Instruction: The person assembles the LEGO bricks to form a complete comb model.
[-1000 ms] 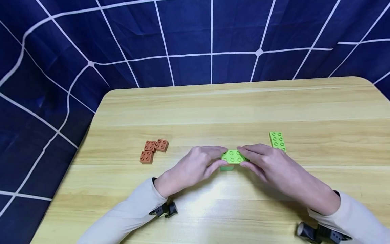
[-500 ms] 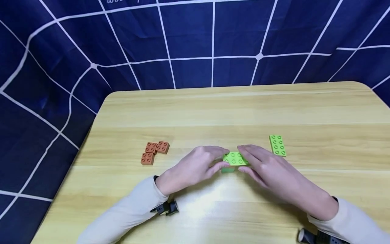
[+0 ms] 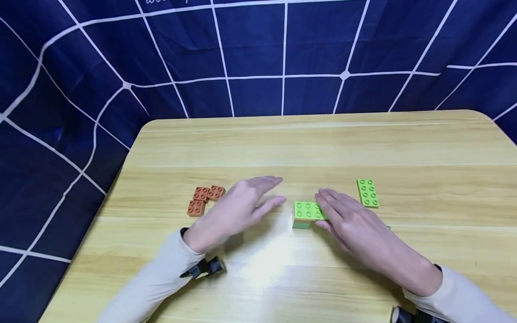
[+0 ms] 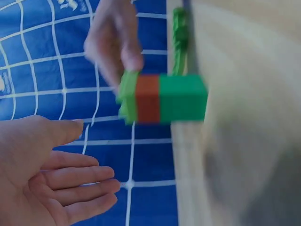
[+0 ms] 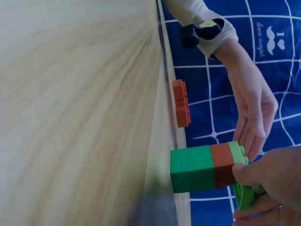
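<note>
A stack of toy building bricks stands on the table in front of me. Its top is a long light green brick, over a red-brown brick and a green block. The light green brick overhangs the stack on the right, its hollow underside showing in the right wrist view. My right hand pinches that overhanging end between thumb and fingers, partly covering it. My left hand is off the stack to its left, fingers extended and holding nothing; in the left wrist view its palm shows.
Several small red-brown bricks, among them one brick, lie left of the stack, close to my left hand. Behind my right hand lies a loose light green brick on the wooden table. A blue gridded cloth hangs behind.
My left hand has let go of the light green brick's left end and moved left, its fingers spreading. My right hand stays on the right end.
</note>
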Demonstrator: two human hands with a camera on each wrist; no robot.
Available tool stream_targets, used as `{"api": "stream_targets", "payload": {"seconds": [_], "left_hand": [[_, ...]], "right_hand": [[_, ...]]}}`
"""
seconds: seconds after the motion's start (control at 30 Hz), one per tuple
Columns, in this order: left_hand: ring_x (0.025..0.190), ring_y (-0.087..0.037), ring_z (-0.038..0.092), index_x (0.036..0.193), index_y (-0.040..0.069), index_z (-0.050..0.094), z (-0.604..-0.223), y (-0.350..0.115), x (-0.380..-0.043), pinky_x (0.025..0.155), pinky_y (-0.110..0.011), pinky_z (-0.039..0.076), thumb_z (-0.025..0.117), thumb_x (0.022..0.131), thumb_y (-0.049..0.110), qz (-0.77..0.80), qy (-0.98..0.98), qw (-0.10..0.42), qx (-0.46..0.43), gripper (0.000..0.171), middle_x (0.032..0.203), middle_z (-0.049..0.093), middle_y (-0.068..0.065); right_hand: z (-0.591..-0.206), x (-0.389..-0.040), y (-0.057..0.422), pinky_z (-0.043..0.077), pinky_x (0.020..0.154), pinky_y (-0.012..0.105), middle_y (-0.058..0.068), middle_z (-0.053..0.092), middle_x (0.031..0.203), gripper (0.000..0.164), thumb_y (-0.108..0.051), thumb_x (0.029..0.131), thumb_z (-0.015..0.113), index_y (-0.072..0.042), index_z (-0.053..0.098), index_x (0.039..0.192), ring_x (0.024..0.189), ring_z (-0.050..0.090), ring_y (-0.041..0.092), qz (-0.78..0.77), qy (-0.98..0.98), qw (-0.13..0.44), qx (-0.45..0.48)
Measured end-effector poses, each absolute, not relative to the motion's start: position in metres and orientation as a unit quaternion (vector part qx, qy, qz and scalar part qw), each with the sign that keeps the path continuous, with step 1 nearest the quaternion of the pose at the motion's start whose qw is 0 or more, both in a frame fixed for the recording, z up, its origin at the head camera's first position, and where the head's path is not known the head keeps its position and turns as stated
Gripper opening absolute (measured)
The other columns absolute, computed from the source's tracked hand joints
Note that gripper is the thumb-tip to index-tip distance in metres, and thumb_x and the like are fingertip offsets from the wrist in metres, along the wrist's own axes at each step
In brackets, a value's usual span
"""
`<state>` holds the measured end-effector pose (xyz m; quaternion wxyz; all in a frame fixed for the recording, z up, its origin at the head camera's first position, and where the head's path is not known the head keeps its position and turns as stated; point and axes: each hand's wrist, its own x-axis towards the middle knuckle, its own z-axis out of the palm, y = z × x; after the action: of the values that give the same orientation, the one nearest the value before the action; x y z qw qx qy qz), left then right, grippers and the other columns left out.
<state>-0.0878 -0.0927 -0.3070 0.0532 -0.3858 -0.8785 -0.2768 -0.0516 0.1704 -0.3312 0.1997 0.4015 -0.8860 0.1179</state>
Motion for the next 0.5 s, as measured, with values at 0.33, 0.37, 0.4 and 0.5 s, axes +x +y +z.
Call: {"api": "stream_targets", "payload": {"seconds": [0.33,0.37,0.4,0.5], "left_hand": [[0.116,-0.036,0.058,0.126,-0.009,0.058,-0.296,-0.177,-0.084,0.099,-0.048,0.049,0.062,0.096,0.020,-0.250,-0.926,0.129,-0.250,0.042,0.124,0.061,-0.024],[0.113,-0.036,0.060,0.124,-0.008,0.060,-0.298,-0.184,-0.083,0.096,-0.049,0.051,0.063,0.095,0.019,-0.245,-0.928,0.132,-0.248,0.039,0.121,0.063,-0.024],[0.109,-0.035,0.063,0.121,-0.008,0.062,-0.300,-0.190,-0.082,0.093,-0.049,0.053,0.064,0.095,0.017,-0.237,-0.930,0.131,-0.247,0.036,0.117,0.065,-0.023],[0.090,-0.030,0.069,0.107,-0.004,0.067,-0.309,-0.207,-0.077,0.079,-0.045,0.058,0.066,0.092,0.013,-0.212,-0.938,0.129,-0.242,0.022,0.101,0.070,-0.018]], "right_hand": [[-0.335,-0.050,0.171,0.031,0.115,0.047,0.030,0.055,0.129,0.065,-0.039,0.107,0.022,0.014,0.052,0.128,0.122,0.051,0.043,0.106,-0.886,0.205,0.403],[-0.335,-0.050,0.171,0.028,0.117,0.046,0.030,0.055,0.129,0.065,-0.039,0.107,0.022,0.014,0.052,0.129,0.122,0.051,0.043,0.104,-0.886,0.205,0.402],[-0.334,-0.050,0.171,0.026,0.118,0.045,0.030,0.054,0.130,0.065,-0.039,0.107,0.022,0.014,0.052,0.129,0.122,0.051,0.043,0.103,-0.886,0.205,0.402],[-0.334,-0.050,0.171,0.024,0.119,0.044,0.030,0.054,0.130,0.065,-0.039,0.107,0.021,0.015,0.051,0.129,0.122,0.051,0.044,0.102,-0.886,0.206,0.402]]}}
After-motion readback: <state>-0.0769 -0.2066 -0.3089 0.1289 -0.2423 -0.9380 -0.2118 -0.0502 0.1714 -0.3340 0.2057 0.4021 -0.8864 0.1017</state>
